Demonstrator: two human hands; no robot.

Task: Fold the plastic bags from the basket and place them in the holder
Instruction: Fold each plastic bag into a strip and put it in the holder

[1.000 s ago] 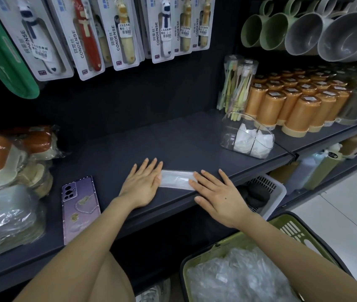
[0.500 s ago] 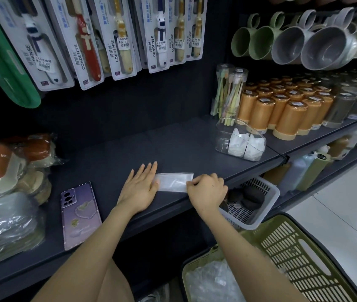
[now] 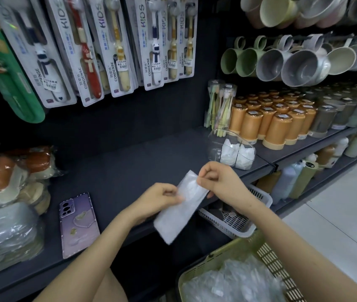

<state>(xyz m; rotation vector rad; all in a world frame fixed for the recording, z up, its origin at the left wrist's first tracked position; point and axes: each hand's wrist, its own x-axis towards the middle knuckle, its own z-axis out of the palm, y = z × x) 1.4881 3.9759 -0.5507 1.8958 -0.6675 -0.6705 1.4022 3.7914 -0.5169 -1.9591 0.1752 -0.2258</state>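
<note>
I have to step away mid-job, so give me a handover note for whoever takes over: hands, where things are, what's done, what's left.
Hands: left hand and right hand both pinch the bag, folded into a long strip and held in the air above the shelf edge.
Holder: on the shelf to the right, with folded bags inside.
Basket: below, with a heap of loose bags.
Done: strip fold.
Left: fold the strip small, put it in the holder, then work through the heap.
</note>
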